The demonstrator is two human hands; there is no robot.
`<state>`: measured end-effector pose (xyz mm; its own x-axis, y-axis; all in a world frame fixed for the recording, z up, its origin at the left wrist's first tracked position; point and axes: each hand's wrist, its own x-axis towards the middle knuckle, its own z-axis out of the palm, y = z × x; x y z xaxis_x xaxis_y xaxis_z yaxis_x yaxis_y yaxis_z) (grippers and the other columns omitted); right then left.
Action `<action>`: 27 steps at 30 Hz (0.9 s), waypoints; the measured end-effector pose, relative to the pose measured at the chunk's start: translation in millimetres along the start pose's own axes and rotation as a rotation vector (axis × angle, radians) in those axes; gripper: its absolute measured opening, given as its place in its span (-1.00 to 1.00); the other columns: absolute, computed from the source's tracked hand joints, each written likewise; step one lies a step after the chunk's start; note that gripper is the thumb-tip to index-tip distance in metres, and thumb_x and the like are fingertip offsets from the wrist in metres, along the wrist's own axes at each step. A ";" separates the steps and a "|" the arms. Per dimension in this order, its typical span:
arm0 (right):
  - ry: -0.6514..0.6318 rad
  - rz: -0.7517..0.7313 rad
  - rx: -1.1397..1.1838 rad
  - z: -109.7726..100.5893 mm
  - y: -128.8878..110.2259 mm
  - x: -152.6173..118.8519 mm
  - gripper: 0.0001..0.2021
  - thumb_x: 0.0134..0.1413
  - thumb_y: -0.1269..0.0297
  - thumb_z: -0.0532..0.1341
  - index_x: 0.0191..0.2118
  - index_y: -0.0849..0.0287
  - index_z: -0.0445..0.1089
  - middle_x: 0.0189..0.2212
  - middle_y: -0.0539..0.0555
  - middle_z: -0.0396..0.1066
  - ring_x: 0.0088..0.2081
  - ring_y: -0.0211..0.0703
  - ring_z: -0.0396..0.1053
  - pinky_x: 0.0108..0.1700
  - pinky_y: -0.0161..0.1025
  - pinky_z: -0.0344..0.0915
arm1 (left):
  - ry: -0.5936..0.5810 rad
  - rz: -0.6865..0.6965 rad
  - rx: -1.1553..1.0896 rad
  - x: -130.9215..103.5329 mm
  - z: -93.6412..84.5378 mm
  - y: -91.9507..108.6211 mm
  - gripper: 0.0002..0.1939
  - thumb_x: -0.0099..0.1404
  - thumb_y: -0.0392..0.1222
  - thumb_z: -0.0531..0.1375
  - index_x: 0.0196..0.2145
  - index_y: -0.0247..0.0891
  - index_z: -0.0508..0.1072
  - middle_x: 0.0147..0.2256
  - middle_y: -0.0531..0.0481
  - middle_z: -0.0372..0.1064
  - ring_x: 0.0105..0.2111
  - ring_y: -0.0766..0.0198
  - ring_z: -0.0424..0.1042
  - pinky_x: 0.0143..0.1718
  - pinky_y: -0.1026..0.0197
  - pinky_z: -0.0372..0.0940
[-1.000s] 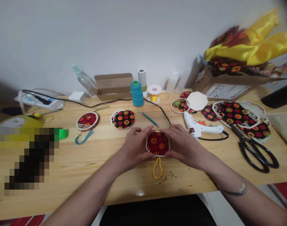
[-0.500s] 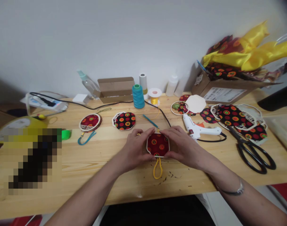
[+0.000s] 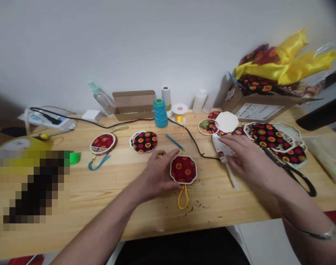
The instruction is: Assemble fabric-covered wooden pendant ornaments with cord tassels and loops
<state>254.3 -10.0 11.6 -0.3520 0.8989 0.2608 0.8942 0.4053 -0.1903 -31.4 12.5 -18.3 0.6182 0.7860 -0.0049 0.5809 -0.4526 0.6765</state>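
Thumb and fingers of my left hand (image 3: 156, 173) close on the left side of a red patterned fabric pendant (image 3: 183, 170) in a pale frame. The pendant has a yellow braided loop (image 3: 183, 198) at its lower edge and a teal cord (image 3: 174, 141) above. My right hand (image 3: 241, 156), slightly blurred, is closed around a white hot glue gun (image 3: 221, 145) to the right of the pendant. The hand hides part of the gun, and a glue stick (image 3: 232, 176) sticks out of its rear. Black scissors (image 3: 297, 175) lie partly behind my right wrist.
Two more patterned pendants (image 3: 103, 142) (image 3: 145, 142) lie to the left. A teal thread cone (image 3: 160, 113), a yellow cord spool (image 3: 179, 114) and bottles stand along the wall. Fabric pieces and frames (image 3: 278, 141) lie at right, before a cardboard box (image 3: 256, 106). A black cable crosses the back.
My right hand has let go of the pendant and moved right onto the glue gun, which has turned, with its cable shifted. My left hand still holds the pendant.
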 end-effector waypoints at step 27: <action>0.025 -0.021 -0.084 1.4 39.6 -13.6 -0.59 -0.04 0.39 0.09 0.01 0.22 0.19 -0.16 0.24 0.30 -0.13 0.14 0.18 -0.11 0.09 0.20 | -0.023 -0.022 0.028 1.5 1.5 2.1 -0.12 -0.02 0.02 0.30 0.20 -0.18 0.04 0.09 -0.13 0.20 0.04 -0.02 0.07 0.09 -0.05 0.01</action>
<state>294.1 -5.9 -0.8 -0.3646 0.8857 0.2875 0.9071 0.4075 -0.1052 -28.5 12.1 -18.0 0.6173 0.7859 -0.0367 0.6086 -0.4475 0.6553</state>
